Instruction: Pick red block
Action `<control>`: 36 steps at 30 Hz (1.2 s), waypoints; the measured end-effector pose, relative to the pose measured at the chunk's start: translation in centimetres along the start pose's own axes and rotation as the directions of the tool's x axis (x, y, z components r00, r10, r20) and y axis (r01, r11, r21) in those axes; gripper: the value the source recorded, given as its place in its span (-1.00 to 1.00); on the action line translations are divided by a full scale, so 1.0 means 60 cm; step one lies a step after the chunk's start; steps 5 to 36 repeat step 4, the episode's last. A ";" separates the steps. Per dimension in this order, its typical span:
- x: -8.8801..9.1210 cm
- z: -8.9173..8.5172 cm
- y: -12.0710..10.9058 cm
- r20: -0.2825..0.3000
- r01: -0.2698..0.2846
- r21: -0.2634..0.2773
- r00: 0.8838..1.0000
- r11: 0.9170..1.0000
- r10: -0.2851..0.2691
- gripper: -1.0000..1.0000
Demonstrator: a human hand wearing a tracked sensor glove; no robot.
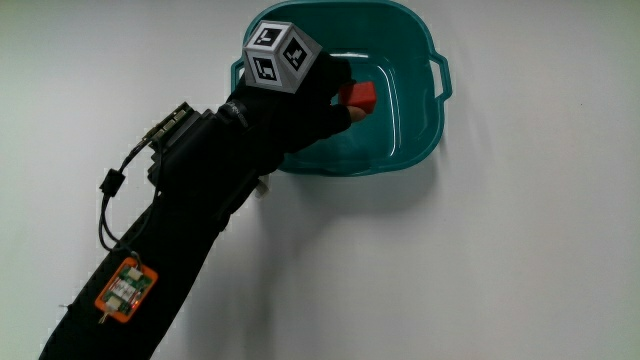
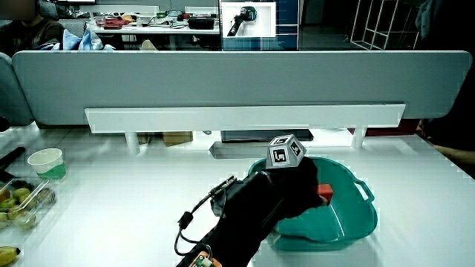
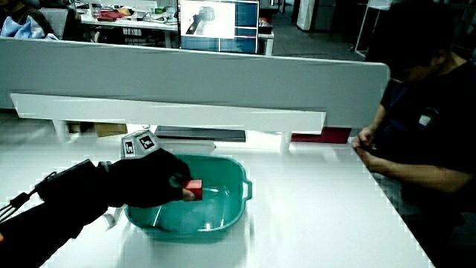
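Observation:
A small red block (image 1: 359, 97) is inside the teal plastic basin (image 1: 412, 140) on the white table. The black-gloved hand (image 1: 318, 92), with its patterned cube (image 1: 281, 56) on the back, reaches over the basin's rim and its fingertips close around the block. In both side views the red block (image 2: 324, 191) (image 3: 194, 184) shows at the tips of the hand (image 2: 293, 189) (image 3: 160, 186), held a little above the floor of the basin (image 2: 358, 219) (image 3: 230, 211). Part of the block is hidden by the fingers.
A low grey partition (image 2: 245, 78) runs along the table's edge farthest from the person. A paper cup (image 2: 47, 163) and a clear box of fruit (image 2: 22, 202) stand near the table's edge in a side view. An orange device (image 1: 125, 289) is strapped on the forearm.

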 end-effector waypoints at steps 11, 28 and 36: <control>0.019 0.009 -0.016 -0.008 0.032 -0.006 0.999 0.999 -0.032 1.00; 0.019 0.009 -0.016 -0.008 0.032 -0.006 0.999 0.999 -0.032 1.00; 0.019 0.009 -0.016 -0.008 0.032 -0.006 0.999 0.999 -0.032 1.00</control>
